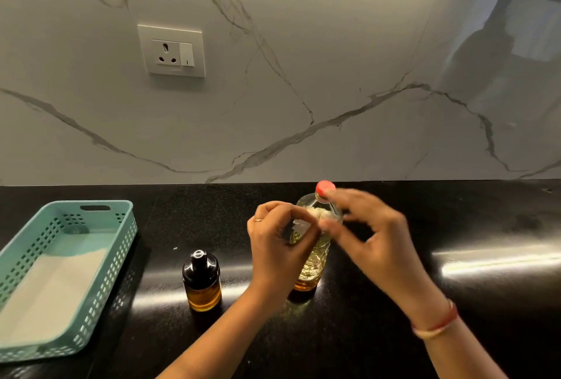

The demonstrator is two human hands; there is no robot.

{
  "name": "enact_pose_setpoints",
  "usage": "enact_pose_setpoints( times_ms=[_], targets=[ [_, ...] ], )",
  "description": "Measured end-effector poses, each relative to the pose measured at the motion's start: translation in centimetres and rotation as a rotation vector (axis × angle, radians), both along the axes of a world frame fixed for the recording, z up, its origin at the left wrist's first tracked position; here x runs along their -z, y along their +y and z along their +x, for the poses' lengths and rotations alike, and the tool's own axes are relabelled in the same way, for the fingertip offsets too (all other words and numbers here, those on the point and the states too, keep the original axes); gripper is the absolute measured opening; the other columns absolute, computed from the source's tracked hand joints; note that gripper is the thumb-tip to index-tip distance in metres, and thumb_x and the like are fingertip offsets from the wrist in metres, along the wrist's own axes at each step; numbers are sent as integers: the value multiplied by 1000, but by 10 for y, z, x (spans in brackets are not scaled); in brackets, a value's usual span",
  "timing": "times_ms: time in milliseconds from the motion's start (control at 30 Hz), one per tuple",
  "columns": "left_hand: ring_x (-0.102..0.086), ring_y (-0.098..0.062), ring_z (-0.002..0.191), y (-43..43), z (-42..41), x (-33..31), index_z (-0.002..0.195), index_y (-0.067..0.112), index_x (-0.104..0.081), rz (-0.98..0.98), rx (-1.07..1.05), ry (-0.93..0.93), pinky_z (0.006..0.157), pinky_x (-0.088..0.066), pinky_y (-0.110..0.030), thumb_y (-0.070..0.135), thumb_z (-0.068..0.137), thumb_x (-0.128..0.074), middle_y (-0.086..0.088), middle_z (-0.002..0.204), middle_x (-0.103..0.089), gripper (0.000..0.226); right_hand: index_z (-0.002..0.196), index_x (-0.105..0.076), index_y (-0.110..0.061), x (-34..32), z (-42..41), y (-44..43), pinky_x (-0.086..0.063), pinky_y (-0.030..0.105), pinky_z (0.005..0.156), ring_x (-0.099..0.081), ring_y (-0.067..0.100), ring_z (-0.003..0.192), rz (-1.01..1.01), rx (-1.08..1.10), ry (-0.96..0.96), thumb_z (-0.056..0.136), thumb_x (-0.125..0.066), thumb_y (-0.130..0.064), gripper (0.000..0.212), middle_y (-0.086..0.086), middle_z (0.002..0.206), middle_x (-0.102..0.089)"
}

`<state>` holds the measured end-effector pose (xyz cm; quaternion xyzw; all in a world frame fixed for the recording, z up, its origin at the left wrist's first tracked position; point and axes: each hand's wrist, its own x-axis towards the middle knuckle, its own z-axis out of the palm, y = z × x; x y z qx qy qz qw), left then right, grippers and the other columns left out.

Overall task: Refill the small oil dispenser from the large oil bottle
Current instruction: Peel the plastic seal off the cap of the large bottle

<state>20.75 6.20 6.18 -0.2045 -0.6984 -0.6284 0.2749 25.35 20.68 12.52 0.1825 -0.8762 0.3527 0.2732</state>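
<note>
**One bottle, one dispenser, one basket on table**

One large oil bottle stands upright at table centre, red cap on, pale oil inside. One small oil dispenser stands at its 9 o'clock, black-capped, with amber oil low down. One teal basket at 8 o'clock holds a white sheet. The left hand has its fingers curled, pinching a white scrap before the bottle. The right hand is blurred; I cannot tell its fingers' state.

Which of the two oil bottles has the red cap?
The tall clear bottle on the right has the red cap. The small amber dispenser to its left wears a black top instead.
</note>
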Motion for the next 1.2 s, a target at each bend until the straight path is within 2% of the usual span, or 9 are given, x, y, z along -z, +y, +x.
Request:
enact_pose_setpoints(
  times_ms=[167, 233, 367, 467, 600, 667, 800, 1033, 1200],
  targets=[
    [-54, -3, 101, 7, 7, 2, 93, 34, -63, -133, 12, 75, 78, -47, -55, 44, 76, -70, 33, 95, -60, 21, 99, -73, -15, 29, 7, -8, -57, 22, 76, -70, 9, 90, -416, 13, -147, 78, -70, -18, 22, -4, 91, -74],
    [-50, -4, 114, 6, 8, 12, 109, 36, -60, -192, 8, 105, 89, -45, -50, 53, 74, -72, 28, 113, -58, 41, 91, -74, -12, 34, 4, -1, -57, 22, 70, -71, 11, 82, -524, 64, -160, 76, -71, -13, 15, -1, 85, -74],
    [-19, -13, 145, 7, 1, 39, 144, 42, -21, -180, 77, -335, 115, -26, -50, 74, 48, -75, 14, 152, -26, 115, 81, -71, -14, 40, -11, 13, -55, 23, 57, -68, 16, 65, -657, 227, -119, 76, -74, -14, 7, 0, 77, -72],
    [-4, -12, 148, 16, -17, 50, 149, 41, -5, -321, 145, -513, 120, -9, -55, 78, 38, -70, 11, 158, -18, 134, 78, -66, -12, 49, -25, 11, -54, 25, 54, -64, 16, 59, -700, 269, -69, 77, -75, -14, 10, 3, 72, -68],
    [-50, -10, 125, 26, -36, 60, 129, 44, -39, -311, 200, -519, 110, -30, -60, 72, 45, -77, 20, 127, -54, 97, 97, -71, -12, 53, -27, -4, -54, 20, 71, -66, 7, 83, -402, 274, 87, 84, -68, -8, 14, -1, 87, -69],
    [-58, -7, 111, 28, -40, 67, 117, 44, -48, -263, 185, -498, 101, -41, -57, 67, 52, -76, 19, 113, -60, 74, 108, -68, -9, 58, -23, -12, -52, 17, 79, -62, 6, 93, -144, 301, 180, 89, -61, -11, 20, 4, 99, -66],
    [-61, -5, 102, 32, -39, 67, 110, 44, -52, -272, 152, -452, 97, -46, -53, 60, 63, -70, 19, 103, -62, 53, 120, -63, -4, 82, -16, -21, -56, 36, 81, -53, 22, 104, 520, 411, 306, 88, -47, -15, 38, 12, 115, -66],
    [-58, -6, 107, 29, -40, 72, 118, 35, -52, -324, 153, -451, 98, -47, -45, 60, 57, -77, 17, 112, -59, 71, 128, -56, -10, 83, -29, -1, -42, 19, 102, -48, 3, 120, -35, 351, 169, 93, -48, -12, 35, -4, 127, -56],
    [-57, -3, 105, 26, -38, 69, 121, 34, -50, -330, 180, -464, 92, -51, -32, 56, 56, -75, 15, 112, -59, 73, 128, -51, -24, 84, -33, 8, -45, 26, 103, -49, 0, 126, -324, 199, -13, 95, -46, -27, 33, -17, 130, -53]
  ],
)
